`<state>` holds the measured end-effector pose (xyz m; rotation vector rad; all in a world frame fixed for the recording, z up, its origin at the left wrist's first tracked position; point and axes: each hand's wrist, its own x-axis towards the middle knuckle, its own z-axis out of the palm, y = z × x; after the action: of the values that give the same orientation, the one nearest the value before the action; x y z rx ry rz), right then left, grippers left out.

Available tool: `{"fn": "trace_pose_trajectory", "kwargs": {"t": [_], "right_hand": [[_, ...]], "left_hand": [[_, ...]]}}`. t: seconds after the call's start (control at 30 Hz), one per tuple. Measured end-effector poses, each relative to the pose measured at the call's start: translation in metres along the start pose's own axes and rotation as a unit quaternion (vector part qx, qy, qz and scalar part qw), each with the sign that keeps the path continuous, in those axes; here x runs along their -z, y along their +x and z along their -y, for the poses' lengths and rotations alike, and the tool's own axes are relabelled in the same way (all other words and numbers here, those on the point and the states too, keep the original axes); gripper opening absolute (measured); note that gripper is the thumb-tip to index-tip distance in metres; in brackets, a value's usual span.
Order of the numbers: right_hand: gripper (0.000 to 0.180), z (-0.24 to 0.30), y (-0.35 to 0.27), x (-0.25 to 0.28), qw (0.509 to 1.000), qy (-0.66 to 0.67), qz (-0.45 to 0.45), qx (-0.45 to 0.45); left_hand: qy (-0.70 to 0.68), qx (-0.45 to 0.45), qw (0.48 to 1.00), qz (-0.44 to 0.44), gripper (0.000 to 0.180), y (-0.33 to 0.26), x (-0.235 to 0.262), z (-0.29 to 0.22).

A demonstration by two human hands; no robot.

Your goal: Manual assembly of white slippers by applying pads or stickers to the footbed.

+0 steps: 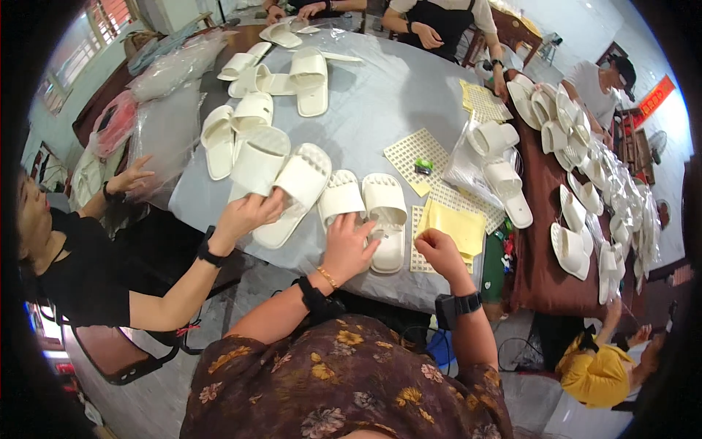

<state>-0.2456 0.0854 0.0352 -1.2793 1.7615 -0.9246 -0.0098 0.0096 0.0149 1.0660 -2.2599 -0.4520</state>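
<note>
A floral sleeve (344,373) fills the foreground. The left hand (346,245) presses flat, grasping nothing, on a white slipper (386,219). The right hand (439,251) pinches a yellow sheet (459,227).

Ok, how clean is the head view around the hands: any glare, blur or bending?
Head view: even daylight, soft shadows; mild sheen on the grey table cover; strong fisheye bending and a black rim at the edges. Left hand on the white slippers and right hand at the yellow sheet look reasonably sharp.
</note>
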Motion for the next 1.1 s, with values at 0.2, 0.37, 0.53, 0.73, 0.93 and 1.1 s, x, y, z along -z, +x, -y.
{"fn": "trace_pose_trajectory", "kwargs": {"t": [0.2,0.37,0.53,0.73,0.93,1.1], "right_hand": [[0.018,-0.011,-0.024,0.026,0.994,0.074,0.006,-0.076],[0.014,-0.021,-0.046,0.04,0.992,0.093,-0.014,-0.089],[0.016,-0.034,-0.068,0.056,0.981,0.128,-0.07,-0.13],[0.022,-0.047,-0.06,0.059,0.992,0.016,-0.107,-0.067],[0.014,-0.048,-0.068,0.085,0.98,0.072,-0.185,-0.032],[0.008,-0.046,-0.077,0.164,0.851,-0.14,-0.5,0.082]], "left_hand": [[0.059,0.035,0.997,0.022,0.057,0.012,-0.019,-0.002],[0.033,0.058,0.998,0.008,0.064,0.008,-0.016,0.001],[0.049,-0.001,0.997,-0.06,0.059,0.018,0.013,0.016],[0.1,-0.056,0.974,-0.196,0.035,0.116,0.094,0.075],[0.188,0.123,0.974,-0.007,0.056,0.135,0.125,0.14],[0.166,0.058,0.984,0.023,0.05,0.05,0.076,0.165]]}}
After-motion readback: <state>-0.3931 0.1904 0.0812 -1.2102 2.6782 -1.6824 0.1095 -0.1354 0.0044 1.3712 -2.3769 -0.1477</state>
